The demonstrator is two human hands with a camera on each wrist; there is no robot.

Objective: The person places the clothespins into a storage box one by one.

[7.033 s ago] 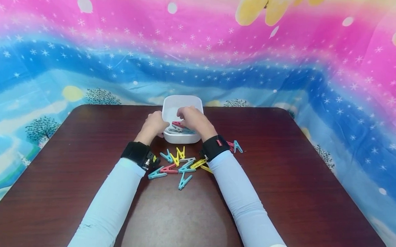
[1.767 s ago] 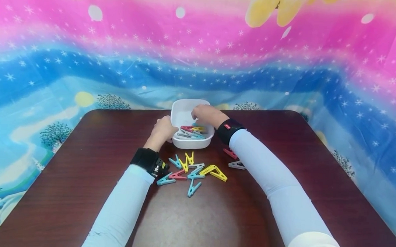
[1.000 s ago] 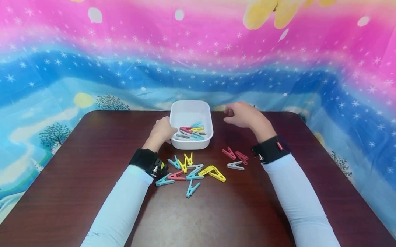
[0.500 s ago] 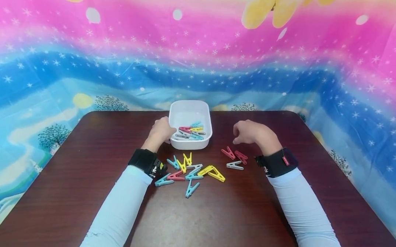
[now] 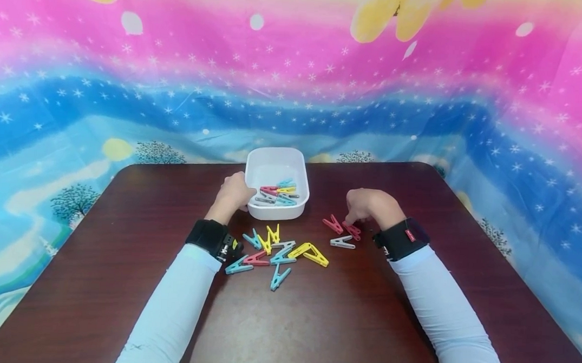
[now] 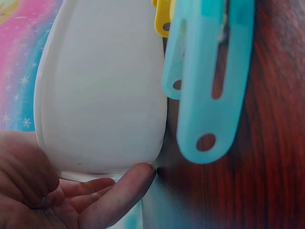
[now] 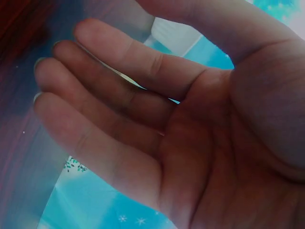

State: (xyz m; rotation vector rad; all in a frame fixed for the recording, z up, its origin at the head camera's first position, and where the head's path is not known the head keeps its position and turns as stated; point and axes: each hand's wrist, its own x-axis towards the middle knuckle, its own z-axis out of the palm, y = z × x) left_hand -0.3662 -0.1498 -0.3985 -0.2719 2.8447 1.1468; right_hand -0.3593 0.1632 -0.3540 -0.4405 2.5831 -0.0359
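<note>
My left hand point(image 5: 235, 192) grips the left wall of a white plastic box point(image 5: 297, 208), thumb over the rim; the left wrist view shows its fingers at the box's point(image 6: 105, 86) corner. Several coloured clothespins point(image 5: 285, 201) lie inside. Over the table to the right, my right hand point(image 5: 370, 205) reaches down to a red clothespin point(image 5: 352, 231) and partly covers it. Its fingers point(image 7: 119, 52) look loosely extended in the right wrist view, with nothing visible in the palm. Beside it lie another red clothespin point(image 5: 333, 224) and a grey clothespin point(image 5: 343, 242).
In front of the box is a loose group of clothespins, among them a yellow clothespin point(image 5: 317, 256), a red clothespin point(image 5: 256, 259) and a blue clothespin point(image 5: 279, 278). The brown table point(image 5: 274, 332) ends at a patterned cloth backdrop point(image 5: 284, 111).
My right hand has left the box, moved right, then come down to the red clothespin. The box now holds more clothespins, including a yellow one. My left hand stays on the box.
</note>
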